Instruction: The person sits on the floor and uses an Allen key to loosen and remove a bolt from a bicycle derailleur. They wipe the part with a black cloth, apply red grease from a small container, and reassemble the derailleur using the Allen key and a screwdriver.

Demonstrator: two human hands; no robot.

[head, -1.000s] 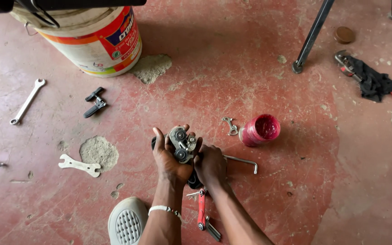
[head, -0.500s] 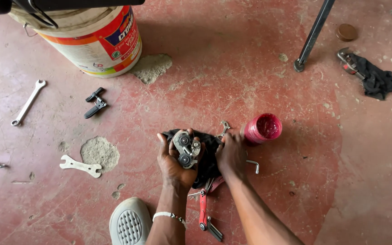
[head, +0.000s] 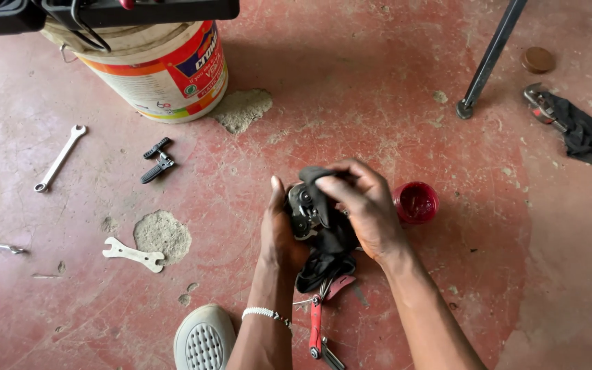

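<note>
Hands working together low in centre. Left hand (head: 281,236) is cupping a small grey metal part (head: 303,209) from below, fingers curled shut around it. Right hand (head: 364,205) is pinching a black rag (head: 327,240) against the part's top, fingers bent closed on the cloth; rag is hanging down between both wrists. One red tub (head: 416,202) is sitting just right of the right hand. One red-handled tool (head: 316,325) is lying below the hands. One shoe (head: 203,339) is showing near the left forearm. Left of the hands: three wrenches (head: 59,157), one black clip (head: 157,159). One bucket (head: 155,65) is standing well above-left.
</note>
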